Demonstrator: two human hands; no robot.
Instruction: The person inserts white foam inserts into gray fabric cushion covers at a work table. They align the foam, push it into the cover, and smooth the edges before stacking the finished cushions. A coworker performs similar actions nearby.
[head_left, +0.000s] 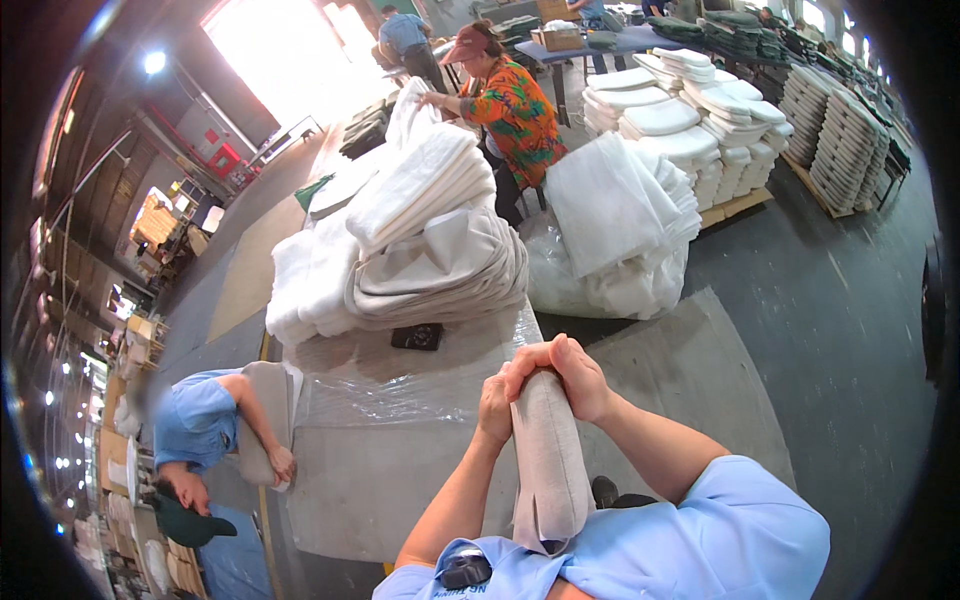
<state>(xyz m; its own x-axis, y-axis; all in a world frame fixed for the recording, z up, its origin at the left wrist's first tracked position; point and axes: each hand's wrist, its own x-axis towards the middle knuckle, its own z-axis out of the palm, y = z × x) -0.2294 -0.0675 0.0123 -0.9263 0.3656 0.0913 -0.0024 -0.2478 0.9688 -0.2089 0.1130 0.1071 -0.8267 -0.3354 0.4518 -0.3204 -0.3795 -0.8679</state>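
A grey-beige fabric cushion (548, 455) stands on edge against my body, its near end at my blue shirt. A dark slit shows in the cover at that near end. My left hand (493, 405) presses along the left side of its far end. My right hand (565, 372) wraps over the top of the same end, fingers bent toward the left hand. Both hands are closed on the cushion, and their fingertips partly overlap. Beyond them, a pile of grey fabric covers (440, 270) lies on the table (370, 490), with folded white padding (420, 185) heaped on it.
A small dark object (416, 336) lies before the pile, near clear plastic film (390, 400). At left, a co-worker in blue (200, 410) leans over a grey cushion (262, 400). Another person (515, 110) handles white padding. White padding sheets (610, 205) and stacked white cushions (690, 120) stand right.
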